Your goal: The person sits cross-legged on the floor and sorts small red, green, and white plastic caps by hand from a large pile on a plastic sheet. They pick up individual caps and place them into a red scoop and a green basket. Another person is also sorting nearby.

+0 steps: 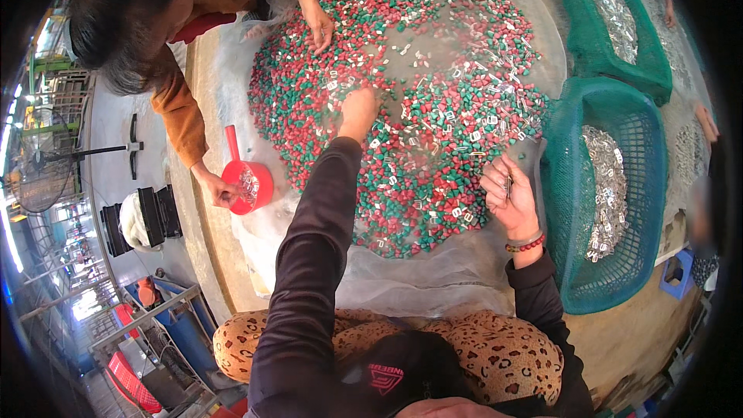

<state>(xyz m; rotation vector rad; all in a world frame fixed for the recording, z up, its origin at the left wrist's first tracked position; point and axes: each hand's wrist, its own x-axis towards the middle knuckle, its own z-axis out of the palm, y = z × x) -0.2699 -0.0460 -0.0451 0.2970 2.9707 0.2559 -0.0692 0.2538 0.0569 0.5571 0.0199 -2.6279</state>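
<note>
Many small silver metal clips (464, 139) lie unsorted among red and green pellets (402, 186) mid-frame; the green mesh basket (650, 186) at right holds some. The left hand (357, 112) reaches in, fingers curled, hold unclear. The right hand (511, 197) pinches a few clips.

The left arm, in a dark long sleeve, stretches far forward from the lower edge, the elbow nearly straight. The left hand (358, 112) is turned palm down with its fingers curled under, pressed onto the heap of red and green pieces (433, 178) near the heap's middle. The right arm is bent, its forearm short in view. The right hand (509, 195) is raised at the heap's right edge, palm turned inward, fingers pinched on small silvery pieces; a red bead bracelet circles the wrist.
</note>
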